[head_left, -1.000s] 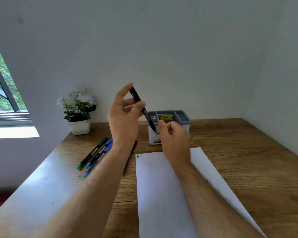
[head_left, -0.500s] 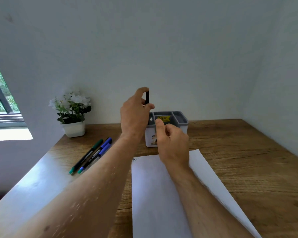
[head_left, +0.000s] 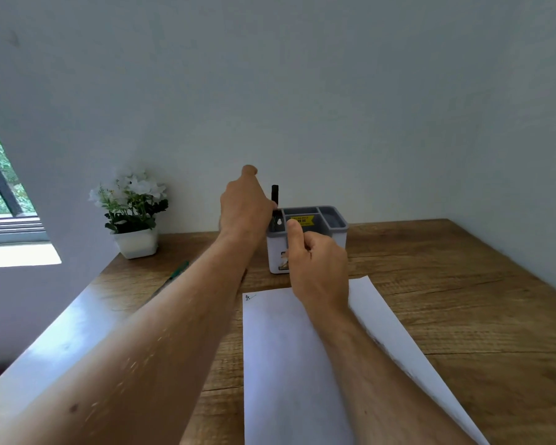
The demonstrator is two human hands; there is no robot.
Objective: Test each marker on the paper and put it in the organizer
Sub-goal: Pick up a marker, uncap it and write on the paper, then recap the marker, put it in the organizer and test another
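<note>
A black marker (head_left: 274, 193) stands upright with its lower end inside the leftmost compartment of the grey and white organizer (head_left: 336, 223). My left hand (head_left: 243, 208) is against the organizer's left side, its fingertips closed on the marker's middle. My right hand (head_left: 318, 268) hovers in front of the organizer with the fingers curled and the thumb up, nothing visible in it. The white paper (head_left: 289, 354) lies under my right forearm and bears a small dark scribble (head_left: 249, 297) at its far left corner. A green marker (head_left: 178, 272) lies on the table left of my left forearm.
A white pot of white flowers (head_left: 136, 242) stands at the back left by the wall. A window (head_left: 0, 200) is at the far left. The wooden table (head_left: 463, 300) ends at white walls behind and to the right. My left forearm hides the area beside the green marker.
My left hand has swung the black marker from a tilt to upright and lowered it into the organizer's left compartment. My right hand came off the marker's tip. The blue markers are now hidden.
</note>
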